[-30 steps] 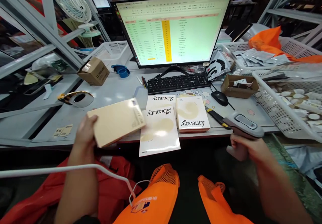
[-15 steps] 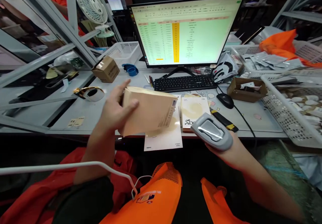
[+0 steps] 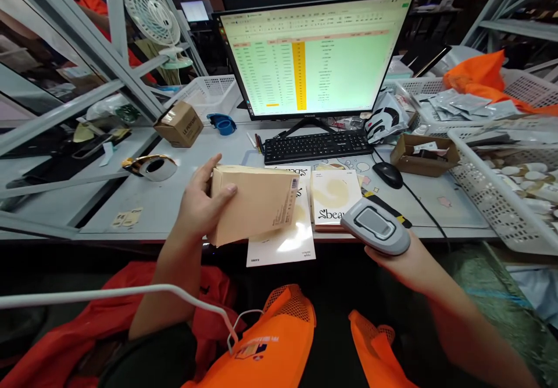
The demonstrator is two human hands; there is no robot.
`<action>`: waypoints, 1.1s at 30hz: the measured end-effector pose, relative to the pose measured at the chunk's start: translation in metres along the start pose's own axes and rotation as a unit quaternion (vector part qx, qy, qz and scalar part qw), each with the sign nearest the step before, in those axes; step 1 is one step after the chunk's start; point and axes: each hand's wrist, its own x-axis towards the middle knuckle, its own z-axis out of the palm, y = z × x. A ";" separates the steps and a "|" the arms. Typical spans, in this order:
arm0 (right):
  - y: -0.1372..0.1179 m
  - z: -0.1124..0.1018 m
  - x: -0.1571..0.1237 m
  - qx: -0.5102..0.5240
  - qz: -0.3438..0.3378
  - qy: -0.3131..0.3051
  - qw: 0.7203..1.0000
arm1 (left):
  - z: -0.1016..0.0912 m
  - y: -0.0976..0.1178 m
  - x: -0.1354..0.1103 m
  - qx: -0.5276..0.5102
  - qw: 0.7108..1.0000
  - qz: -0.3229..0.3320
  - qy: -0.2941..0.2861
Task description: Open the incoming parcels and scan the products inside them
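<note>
My left hand grips a flat beige box by its left end and holds it lifted and tilted above the desk's front edge, a barcode label showing on its right end. A grey handheld scanner is in my right hand, its head aimed left toward the box. Below the box a white "beauty" packet lies on the desk, overhanging its edge. A stack of beige "beauty" boxes sits between box and scanner.
A monitor with a spreadsheet stands behind a black keyboard and mouse. White baskets of goods fill the right side. A tape roll, small carton and fan sit left. Orange bags lie below.
My left hand lifted the beige box off the desk and tilted it upward. My right hand swung the scanner left toward the box.
</note>
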 end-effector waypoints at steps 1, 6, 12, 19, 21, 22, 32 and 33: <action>-0.001 0.003 0.004 0.001 0.000 -0.015 1.000 | 0.002 0.004 -0.002 -0.008 1.000 -0.001 -0.005; -0.002 0.012 0.011 0.026 -0.019 -0.044 0.999 | 0.000 0.010 -0.006 -0.037 0.999 -0.032 -0.020; 0.001 0.012 0.008 0.023 0.027 -0.029 0.999 | -0.012 -0.010 -0.007 -0.027 0.998 -0.058 0.010; -0.012 0.025 0.027 -0.047 0.016 -0.055 0.997 | 0.006 -0.003 -0.015 -0.046 0.997 -0.039 -0.046; -0.014 0.027 0.031 -0.066 0.015 -0.072 0.995 | 0.009 -0.001 -0.015 -0.024 0.998 -0.024 -0.053; -0.015 0.027 0.032 -0.073 0.016 -0.078 0.994 | 0.009 -0.001 -0.014 -0.013 0.998 -0.017 -0.055; -0.022 0.023 0.026 -0.098 0.022 -0.090 0.991 | 0.011 0.001 -0.007 0.041 0.997 0.005 -0.068; -0.023 0.022 0.025 -0.092 0.017 -0.088 0.992 | 0.011 0.001 -0.007 0.045 0.997 0.004 -0.069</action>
